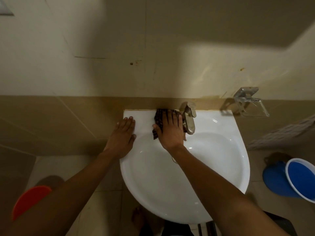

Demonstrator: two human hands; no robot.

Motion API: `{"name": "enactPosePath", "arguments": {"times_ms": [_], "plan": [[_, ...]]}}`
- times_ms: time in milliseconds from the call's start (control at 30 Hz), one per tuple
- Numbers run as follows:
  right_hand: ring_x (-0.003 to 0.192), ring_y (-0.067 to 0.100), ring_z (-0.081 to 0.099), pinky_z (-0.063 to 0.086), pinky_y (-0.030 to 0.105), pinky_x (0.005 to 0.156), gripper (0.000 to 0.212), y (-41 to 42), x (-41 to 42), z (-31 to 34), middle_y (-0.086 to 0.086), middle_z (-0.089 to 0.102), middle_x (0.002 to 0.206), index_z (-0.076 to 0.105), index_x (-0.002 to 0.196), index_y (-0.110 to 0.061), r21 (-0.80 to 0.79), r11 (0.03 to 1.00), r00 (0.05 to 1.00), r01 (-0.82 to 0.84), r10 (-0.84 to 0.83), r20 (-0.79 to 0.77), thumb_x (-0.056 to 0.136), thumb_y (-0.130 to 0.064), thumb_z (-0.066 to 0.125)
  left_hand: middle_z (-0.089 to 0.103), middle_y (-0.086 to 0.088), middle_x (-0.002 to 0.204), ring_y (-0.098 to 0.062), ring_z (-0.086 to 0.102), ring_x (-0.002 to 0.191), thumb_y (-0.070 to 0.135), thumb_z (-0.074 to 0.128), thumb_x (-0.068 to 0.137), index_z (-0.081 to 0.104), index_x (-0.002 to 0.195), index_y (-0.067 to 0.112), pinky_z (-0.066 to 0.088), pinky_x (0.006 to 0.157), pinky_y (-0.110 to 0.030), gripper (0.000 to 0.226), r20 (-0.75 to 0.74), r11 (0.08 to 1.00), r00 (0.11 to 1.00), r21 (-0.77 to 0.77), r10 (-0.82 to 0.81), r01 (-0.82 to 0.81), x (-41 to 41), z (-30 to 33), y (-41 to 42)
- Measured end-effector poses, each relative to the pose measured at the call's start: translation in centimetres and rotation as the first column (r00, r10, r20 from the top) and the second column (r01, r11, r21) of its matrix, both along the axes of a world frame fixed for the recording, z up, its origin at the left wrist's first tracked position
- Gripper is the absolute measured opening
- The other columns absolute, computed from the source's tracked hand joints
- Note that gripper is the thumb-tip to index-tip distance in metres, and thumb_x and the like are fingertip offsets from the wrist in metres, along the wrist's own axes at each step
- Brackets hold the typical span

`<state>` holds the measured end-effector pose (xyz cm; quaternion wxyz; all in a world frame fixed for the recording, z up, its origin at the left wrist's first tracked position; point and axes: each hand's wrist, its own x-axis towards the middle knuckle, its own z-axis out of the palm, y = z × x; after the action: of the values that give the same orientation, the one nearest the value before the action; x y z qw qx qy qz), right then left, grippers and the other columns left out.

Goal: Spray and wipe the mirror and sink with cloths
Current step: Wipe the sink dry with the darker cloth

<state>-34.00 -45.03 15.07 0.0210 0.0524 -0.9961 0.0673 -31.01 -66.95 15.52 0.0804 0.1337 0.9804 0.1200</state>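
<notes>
Right hand [170, 132] flat on a dark checked cloth [159, 119], fingers straight & slightly spread, pressing it onto the sink [221, 126] ledge just left of the tap [188, 117]. Left hand [123, 135] further left of the tap, palm down on the rim w/ fingers together, holding nothing.

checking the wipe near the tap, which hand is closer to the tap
Right. The right hand presses the cloth flat on the sink ledge just left of the tap, fingertips almost at its base. The left hand rests flat on the sink's left edge, farther away.
</notes>
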Motion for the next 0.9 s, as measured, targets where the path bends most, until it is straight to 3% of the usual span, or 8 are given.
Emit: {"name": "enactPosePath", "arguments": {"times_ms": [133,233,400,533,767,833,900], "plan": [[0.146,0.029,0.022,0.001,0.051,0.12,0.065,-3.9,0.7,-0.1,0.013,0.03,0.156,0.025,0.152,-0.011,-0.047,0.997,0.998,0.053,-0.054,-0.019,0.101,-0.05,0.014,0.002,-0.012,0.164,-0.025,-0.001,0.152,0.034,0.032,0.104,0.005,0.155,0.005,-0.001,0.122,-0.039,0.064,0.03,0.995,0.995,0.037,0.092,-0.093,1.1,-0.1,-1.0],[0.145,0.032,0.025,0.008,0.054,0.12,0.062,-7.8,1.4,-0.3,0.014,0.033,0.155,0.026,0.151,-0.01,-0.066,0.996,0.998,-0.064,0.063,-0.019,0.101,-0.046,0.016,0.003,-0.013,0.163,-0.025,0.0,0.152,0.034,0.026,0.105,0.005,0.155,0.005,-0.001,0.122,-0.038,0.061,0.055,0.99,0.991,0.068,0.122,-0.126,2.0,-0.2,-2.0],[0.148,0.026,0.017,-0.002,0.051,0.12,0.058,-10.0,3.3,-0.6,0.007,0.031,0.157,0.03,0.151,-0.018,-0.185,0.952,0.97,-0.244,0.238,-0.053,0.102,-0.049,0.021,0.016,-0.016,0.161,-0.028,0.013,0.15,0.042,0.008,0.095,0.017,0.153,0.003,0.01,0.123,-0.044,0.071,0.041,0.97,0.993,0.212,0.109,-0.116,3.8,-1.2,-3.1],[0.15,0.023,0.012,-0.004,0.059,0.117,0.062,-7.1,3.2,-0.8,0.002,0.024,0.16,0.023,0.153,-0.025,-0.052,0.925,0.926,-0.377,0.375,-0.037,0.1,-0.056,0.022,0.017,-0.017,0.16,-0.027,0.014,0.15,0.034,0.017,0.1,0.016,0.153,0.002,0.008,0.123,-0.04,0.062,0.062,0.952,0.99,0.273,0.128,-0.14,4.7,-1.5,-3.2],[0.148,0.028,0.014,-0.002,0.065,0.113,0.065,-10.4,0.1,-0.1,0.006,0.024,0.159,0.022,0.152,-0.027,-0.08,0.992,0.994,-0.093,0.097,0.042,0.096,-0.06,0.014,0.029,-0.016,0.157,-0.027,0.023,0.148,0.028,0.024,0.098,0.028,0.151,0.004,0.008,0.12,-0.031,0.058,0.058,0.93,0.986,0.326,0.159,-0.169,4.9,-1.2,-3.1],[0.149,0.03,0.013,-0.003,0.065,0.113,0.067,-10.8,0.4,-0.3,0.008,0.021,0.16,0.02,0.153,-0.027,-0.093,0.992,0.994,-0.091,0.095,0.044,0.095,-0.061,0.016,0.038,-0.012,0.154,-0.025,0.031,0.144,0.029,0.027,0.098,0.037,0.149,0.01,0.017,0.121,-0.034,0.056,0.083,0.902,0.986,0.398,0.146,-0.167,5.0,-0.8,-3.2],[0.149,0.031,0.012,-0.003,0.065,0.113,0.068,-10.8,1.3,-0.4,0.01,0.02,0.16,0.019,0.153,-0.027,-0.116,0.985,0.99,-0.13,0.135,0.032,0.095,-0.061,0.021,0.055,-0.006,0.139,-0.022,0.05,0.129,0.029,0.033,0.098,0.053,0.137,0.015,0.039,0.11,-0.037,0.046,0.09,0.849,0.984,0.498,0.153,-0.177,5.5,-0.3,-3.2]]}}
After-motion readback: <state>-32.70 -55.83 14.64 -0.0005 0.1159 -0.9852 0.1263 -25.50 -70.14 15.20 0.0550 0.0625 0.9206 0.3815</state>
